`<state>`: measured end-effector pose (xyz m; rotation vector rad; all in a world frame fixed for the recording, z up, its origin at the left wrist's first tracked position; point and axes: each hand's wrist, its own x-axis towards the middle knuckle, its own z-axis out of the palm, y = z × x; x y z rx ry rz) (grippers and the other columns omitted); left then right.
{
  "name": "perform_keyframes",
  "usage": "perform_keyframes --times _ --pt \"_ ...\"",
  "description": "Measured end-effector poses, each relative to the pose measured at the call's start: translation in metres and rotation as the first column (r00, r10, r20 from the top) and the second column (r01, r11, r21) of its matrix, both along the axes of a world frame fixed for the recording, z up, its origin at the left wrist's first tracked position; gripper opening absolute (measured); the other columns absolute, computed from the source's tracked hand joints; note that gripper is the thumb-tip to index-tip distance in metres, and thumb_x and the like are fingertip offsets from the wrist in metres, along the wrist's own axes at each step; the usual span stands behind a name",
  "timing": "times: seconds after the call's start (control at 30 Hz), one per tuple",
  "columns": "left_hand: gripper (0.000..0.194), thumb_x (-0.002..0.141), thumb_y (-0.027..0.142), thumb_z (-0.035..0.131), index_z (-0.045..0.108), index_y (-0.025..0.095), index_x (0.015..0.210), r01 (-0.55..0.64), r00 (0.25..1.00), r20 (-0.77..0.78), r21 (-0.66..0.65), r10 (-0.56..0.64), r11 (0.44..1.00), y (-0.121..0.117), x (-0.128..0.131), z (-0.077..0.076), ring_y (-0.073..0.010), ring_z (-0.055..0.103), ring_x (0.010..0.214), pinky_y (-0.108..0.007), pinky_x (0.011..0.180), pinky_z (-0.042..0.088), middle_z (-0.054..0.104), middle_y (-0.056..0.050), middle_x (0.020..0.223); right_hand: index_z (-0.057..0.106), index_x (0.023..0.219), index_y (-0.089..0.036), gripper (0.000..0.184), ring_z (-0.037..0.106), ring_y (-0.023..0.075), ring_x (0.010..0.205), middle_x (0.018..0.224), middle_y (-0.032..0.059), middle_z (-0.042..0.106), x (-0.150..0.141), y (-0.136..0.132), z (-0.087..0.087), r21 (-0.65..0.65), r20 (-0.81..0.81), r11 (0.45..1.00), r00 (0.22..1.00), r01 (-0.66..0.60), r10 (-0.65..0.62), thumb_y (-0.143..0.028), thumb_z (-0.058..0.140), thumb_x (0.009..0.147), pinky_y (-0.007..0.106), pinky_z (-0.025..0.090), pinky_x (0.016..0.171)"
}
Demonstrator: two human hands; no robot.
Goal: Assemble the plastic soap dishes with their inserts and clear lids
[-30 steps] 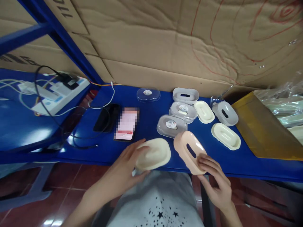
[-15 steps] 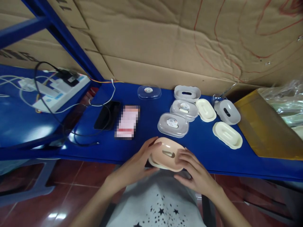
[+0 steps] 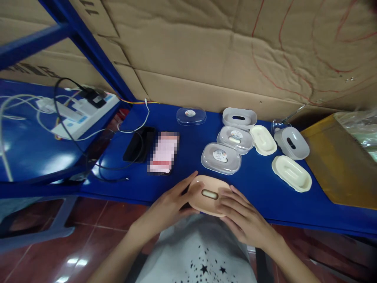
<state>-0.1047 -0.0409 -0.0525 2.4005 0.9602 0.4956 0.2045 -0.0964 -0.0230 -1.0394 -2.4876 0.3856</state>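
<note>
Both my hands are around a peach soap dish [image 3: 203,184] with an oval slot in its middle, at the table's near edge. Through the slot shows a pale cream surface; the rest of what lies beneath is hidden. My left hand [image 3: 176,199] grips the left end, thumb and fingers on either side. On the right end lie the fingers of my right hand [image 3: 240,210], its thumb below. Just beyond are two grey soap dishes under clear lids, the nearer one [image 3: 216,163] and a farther one [image 3: 240,145].
Cream trays [image 3: 291,173], grey slotted dishes [image 3: 294,143] and a clear lid [image 3: 188,118] lie on the blue table [image 3: 182,157]. Two phones [image 3: 163,153] are at left, near a power strip [image 3: 85,118] with cables. A yellow-brown box [image 3: 338,165] stands at right, cardboard [image 3: 188,51] behind.
The cream edge that stuck out under the peach dish no longer shows, and the slot looks evenly filled with cream. My right fingers have settled farther onto the dish. The view has shifted slightly.
</note>
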Motion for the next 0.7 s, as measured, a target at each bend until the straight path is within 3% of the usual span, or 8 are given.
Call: perform_keyframes --times 0.17,0.33,0.43,0.5,0.6,0.7 --pt "0.082 0.103 0.041 0.074 0.029 0.039 0.172 -0.02 1.0 -0.002 0.015 0.02 1.0 -0.004 0.002 -0.002 -0.0381 0.051 0.154 -0.056 0.115 0.059 0.026 -0.014 0.181 0.062 0.147 -0.023 0.051 0.058 0.0256 0.149 0.147 0.0076 0.071 -0.006 -0.006 -0.01 0.021 0.042 0.999 0.998 0.04 -0.041 -0.005 0.053 0.1 0.057 0.044 0.131" --pt "0.069 0.11 0.045 0.06 0.03 0.037 0.172 0.034 0.999 -0.01 0.083 -0.034 0.996 0.014 0.0 0.026 -0.0352 0.043 0.16 -0.054 0.122 0.053 0.025 -0.012 0.181 0.063 0.147 -0.027 0.045 0.061 0.0262 0.146 0.144 0.0042 0.073 0.0 -0.009 -0.014 0.037 0.024 0.994 0.994 0.107 -0.107 -0.015 0.06 0.104 0.059 0.046 0.13" --pt "0.054 0.115 0.035 0.05 0.039 0.032 0.168 -0.044 0.998 -0.037 0.202 0.053 0.978 0.057 -0.002 0.047 -0.0301 0.046 0.158 -0.051 0.127 0.047 0.035 -0.011 0.178 0.064 0.143 -0.027 0.039 0.063 0.0269 0.144 0.141 0.0041 0.075 0.003 -0.008 -0.014 0.06 0.012 0.986 0.987 0.156 -0.157 -0.021 0.063 0.105 0.059 0.048 0.128" --pt "0.052 0.113 0.038 0.052 0.047 0.027 0.163 -0.099 0.984 -0.117 0.284 0.137 0.954 0.1 0.0 0.057 -0.0337 0.049 0.156 -0.055 0.127 0.044 0.04 -0.014 0.175 0.065 0.142 -0.026 0.036 0.063 0.0275 0.143 0.141 0.0047 0.075 0.004 -0.007 -0.014 0.08 0.012 0.981 0.984 0.178 -0.179 -0.025 0.065 0.106 0.059 0.049 0.125" --pt "0.063 0.106 0.034 0.063 0.045 0.022 0.165 -0.132 0.943 -0.258 0.297 0.213 0.946 0.172 0.005 0.062 -0.0378 0.042 0.159 -0.058 0.127 0.039 0.038 -0.017 0.175 0.063 0.144 -0.027 0.039 0.06 0.0303 0.145 0.147 0.0063 0.071 0.005 -0.009 -0.019 0.116 0.026 0.971 0.977 0.208 -0.212 -0.032 0.066 0.106 0.059 0.052 0.12" --pt "0.078 0.099 0.037 0.073 0.04 0.021 0.167 -0.186 0.909 -0.328 0.23 0.257 0.955 0.235 0.015 0.059 -0.0395 0.04 0.16 -0.059 0.126 0.036 0.035 -0.02 0.176 0.06 0.15 -0.028 0.047 0.057 0.0352 0.147 0.152 0.0093 0.067 0.007 -0.012 -0.026 0.167 -0.026 0.942 0.956 0.291 -0.291 -0.038 0.068 0.104 0.06 0.054 0.114"
